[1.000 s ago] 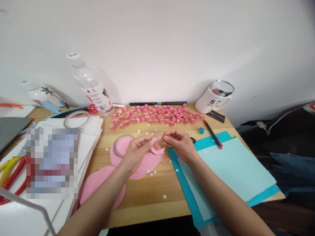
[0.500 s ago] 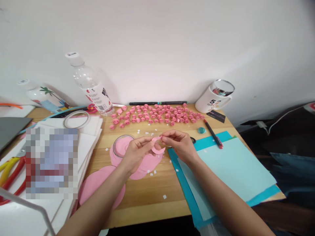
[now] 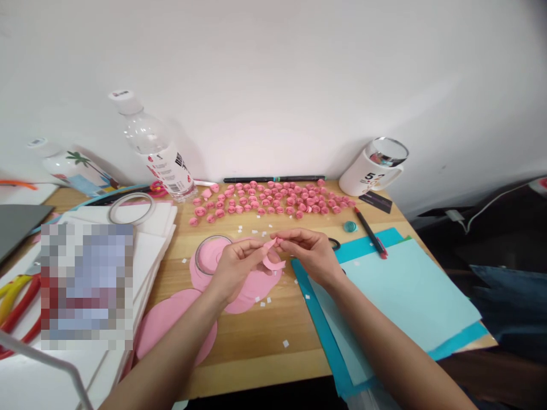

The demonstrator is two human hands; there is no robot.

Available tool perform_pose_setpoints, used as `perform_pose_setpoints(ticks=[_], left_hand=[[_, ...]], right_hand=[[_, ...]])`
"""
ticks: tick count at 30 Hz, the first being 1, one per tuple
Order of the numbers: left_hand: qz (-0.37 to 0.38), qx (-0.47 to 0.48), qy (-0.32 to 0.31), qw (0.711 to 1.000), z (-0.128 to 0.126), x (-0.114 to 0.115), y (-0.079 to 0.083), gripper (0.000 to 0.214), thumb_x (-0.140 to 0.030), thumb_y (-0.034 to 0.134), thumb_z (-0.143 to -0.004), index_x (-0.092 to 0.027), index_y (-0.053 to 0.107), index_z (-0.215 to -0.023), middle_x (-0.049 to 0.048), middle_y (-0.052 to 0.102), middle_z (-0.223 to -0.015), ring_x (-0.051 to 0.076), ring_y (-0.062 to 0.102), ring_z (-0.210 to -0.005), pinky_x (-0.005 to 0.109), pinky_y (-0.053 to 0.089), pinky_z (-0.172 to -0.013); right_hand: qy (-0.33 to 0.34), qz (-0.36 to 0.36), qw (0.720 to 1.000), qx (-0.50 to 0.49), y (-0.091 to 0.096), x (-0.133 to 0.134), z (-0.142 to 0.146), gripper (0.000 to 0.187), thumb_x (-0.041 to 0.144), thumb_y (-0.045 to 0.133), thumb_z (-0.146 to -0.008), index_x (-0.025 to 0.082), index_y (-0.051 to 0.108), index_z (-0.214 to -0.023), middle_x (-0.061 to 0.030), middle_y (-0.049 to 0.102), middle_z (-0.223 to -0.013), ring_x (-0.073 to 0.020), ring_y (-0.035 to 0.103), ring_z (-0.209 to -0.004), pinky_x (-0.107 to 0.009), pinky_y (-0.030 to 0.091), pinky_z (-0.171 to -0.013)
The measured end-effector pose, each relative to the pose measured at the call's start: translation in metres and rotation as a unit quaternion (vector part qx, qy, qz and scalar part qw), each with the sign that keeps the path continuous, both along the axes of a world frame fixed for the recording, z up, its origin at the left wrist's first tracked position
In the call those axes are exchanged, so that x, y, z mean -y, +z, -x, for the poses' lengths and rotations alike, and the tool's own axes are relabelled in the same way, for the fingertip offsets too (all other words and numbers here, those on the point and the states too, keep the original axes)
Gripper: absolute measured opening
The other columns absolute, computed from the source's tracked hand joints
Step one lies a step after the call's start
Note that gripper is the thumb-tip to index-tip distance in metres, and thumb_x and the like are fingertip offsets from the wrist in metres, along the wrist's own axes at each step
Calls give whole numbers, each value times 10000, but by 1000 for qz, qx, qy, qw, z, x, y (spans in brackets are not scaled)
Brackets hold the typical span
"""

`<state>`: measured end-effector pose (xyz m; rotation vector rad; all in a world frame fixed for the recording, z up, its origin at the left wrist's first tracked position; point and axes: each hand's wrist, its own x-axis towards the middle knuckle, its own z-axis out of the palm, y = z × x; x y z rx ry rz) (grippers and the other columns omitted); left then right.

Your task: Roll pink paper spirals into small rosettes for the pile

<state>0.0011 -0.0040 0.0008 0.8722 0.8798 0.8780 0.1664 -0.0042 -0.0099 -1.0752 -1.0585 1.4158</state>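
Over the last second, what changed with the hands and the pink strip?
The right hand edged left toward the left hand, and the pink paper strip pinched between them now curls tighter, with a shorter loose tail. Both hands kept their hold. The rolled pink pieces, mug and blue paper stayed put.

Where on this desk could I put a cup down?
Bare wood along the front edge, between pink circles and blue sheets. Crowded: paper roses at the back, white sheets left, left hand and right hand pinching a pink strip mid-desk.
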Motion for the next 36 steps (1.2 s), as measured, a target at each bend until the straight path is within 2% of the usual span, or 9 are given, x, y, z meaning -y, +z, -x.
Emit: perform_pose_setpoints(ticks=[5,14,20,27,31,36], left_hand=[[10,-9,-10,1000,0,1,2,178,-289,671,-724,-121,689,-783,63,693,-751,125,612,-572,261,527,-556],[-23,-42,-33,998,1,2,1,256,-327,676,-712,-111,672,-849,70,704,-738,137,629,-561,269,527,-563],[-15,-68,-30,997,0,3,4,219,-317,656,-732,-110,657,-805,54,708,-718,129,639,-518,238,534,-528],[-26,-86,-12,996,1,4,4,184,-285,673,-714,-132,649,-814,14,691,-681,129,647,-510,227,538,-525],[-46,-91,-13,995,0,3,2,155,-266,667,-718,-133,659,-799,25,695,-714,129,651,-588,216,531,-551],[-58,-81,-6,995,0,3,3,154,-259,665,-720,-127,662,-800,45,695,-723,151,647,-696,229,534,-599]], right_hand=[[-10,14,1000,-14,1,1,1,160,255,763,-620,197,679,-743,-8,688,-732,-135,639,-668,-283,532,-675],[10,-1,999,-32,2,4,3,183,234,768,-608,174,623,-700,1,633,-684,-115,598,-580,-249,488,-561],[11,-21,999,-33,1,3,4,198,200,787,-573,164,635,-694,3,625,-683,-109,589,-585,-240,496,-562],[-8,-21,1000,-4,2,4,5,148,213,761,-616,162,645,-692,-40,670,-851,-123,617,-684,-252,511,-627],[0,-20,1000,-3,0,4,5,176,219,769,-610,163,628,-699,-15,662,-694,-124,610,-602,-251,496,-569],[-4,-19,1000,-21,0,4,6,181,216,776,-599,163,633,-697,4,654,-624,-117,604,-538,-245,487,-536]])
